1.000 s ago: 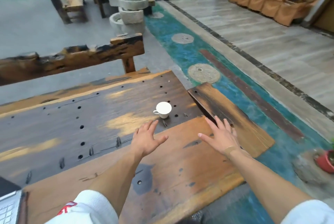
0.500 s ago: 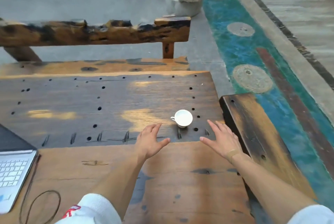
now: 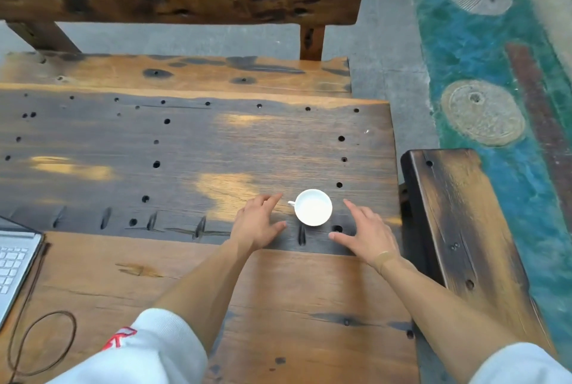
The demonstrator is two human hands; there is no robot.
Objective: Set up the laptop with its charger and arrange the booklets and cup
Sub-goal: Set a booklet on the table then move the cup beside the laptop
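From the head camera we look down on a long wooden table [image 3: 185, 148] made of two planks: a dark, weathered far plank dotted with round drilled holes and a few narrow slots, with pale glare patches on its grain, and a warmer orange-brown near plank with knots and dark stains. Beyond the table stands a rough bench [image 3: 173, 74], its seat orange with black burn-like marks and its backrest a gnarled, ragged-edged beam. A second, short bench [image 3: 458, 222] sits at the table's right end, dark at its edges and glossy. The floor [image 3: 383, 52] is grey and smooth; to the right runs a blue-green painted strip [image 3: 483, 52] with two round, ribbed stone discs [image 3: 483, 112] set into it.

The cup [image 3: 313, 207], white, round and glazed, stands upright on the dark plank near the table's right end, its small handle pointing left. We see our left hand [image 3: 258, 225] just left of the handle and our right hand [image 3: 366, 233] just right of the cup, both spread wide with straight fingers, holding nothing and flanking the cup without touching it. White sleeves [image 3: 148, 349] cover our upper arms.

At the left edge lies the laptop [image 3: 14, 266], silver with pale keys, and a thin dark cable [image 3: 40, 343] loops on the plank beside it.
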